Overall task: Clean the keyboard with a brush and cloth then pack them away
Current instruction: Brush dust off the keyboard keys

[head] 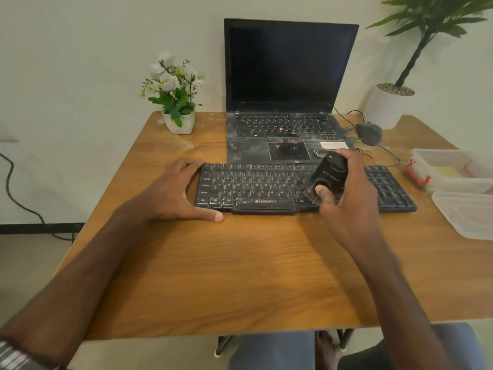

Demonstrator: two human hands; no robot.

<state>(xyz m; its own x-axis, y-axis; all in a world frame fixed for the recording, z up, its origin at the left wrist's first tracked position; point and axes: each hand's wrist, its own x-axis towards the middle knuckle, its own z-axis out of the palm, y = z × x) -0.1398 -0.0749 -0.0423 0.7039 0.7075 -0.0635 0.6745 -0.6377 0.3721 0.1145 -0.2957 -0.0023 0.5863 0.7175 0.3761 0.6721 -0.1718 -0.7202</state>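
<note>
- The left arm comes in from 7 o'clock, stretched out long.
- The left hand (181,193) lies palm down with its fingers spread, and the thumb points to 3 o'clock.
- The right arm comes up from 5 o'clock.
- The right hand (349,201) is curled round a brush (329,172) (thumb pressed on the front), tipped toward 11 o'clock.

Single head view, angled forward-down over near table (240,263) edge, facing wall.
</note>
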